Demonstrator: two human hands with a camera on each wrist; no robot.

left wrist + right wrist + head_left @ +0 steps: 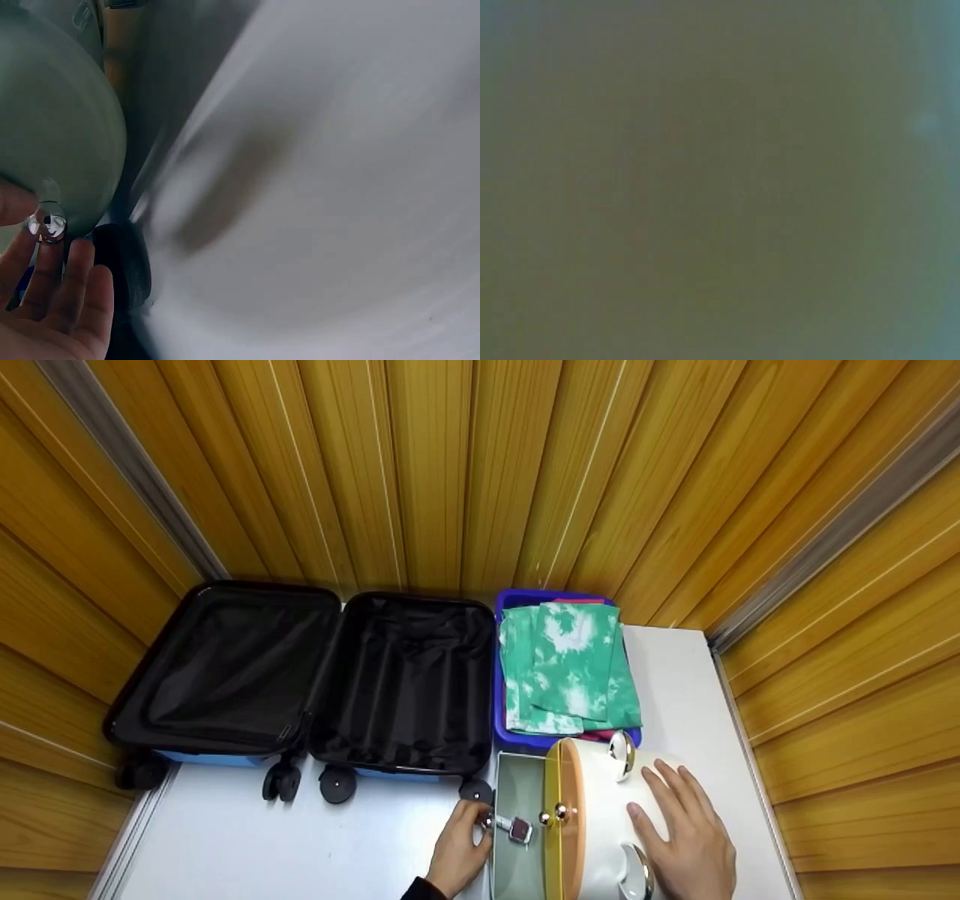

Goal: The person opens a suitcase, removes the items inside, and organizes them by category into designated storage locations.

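A white cabinet with rounded feet or trims of shiny metal stands at the lower right. Its green drawer is pulled out to the left, and a smartwatch lies inside. My left hand pinches the round metal knob on the drawer's front, between thumb and fingers. A yellow drawer front and an orange one stay close to the cabinet body. With fingers spread, my right hand rests on the cabinet's white surface. The right wrist view is only a blur.
An opened suitcase with black lining lies at the left, its wheels toward me, one close to the drawer. Behind the cabinet sits a blue basket of folded green-and-white cloth. Wood-patterned walls enclose the white table.
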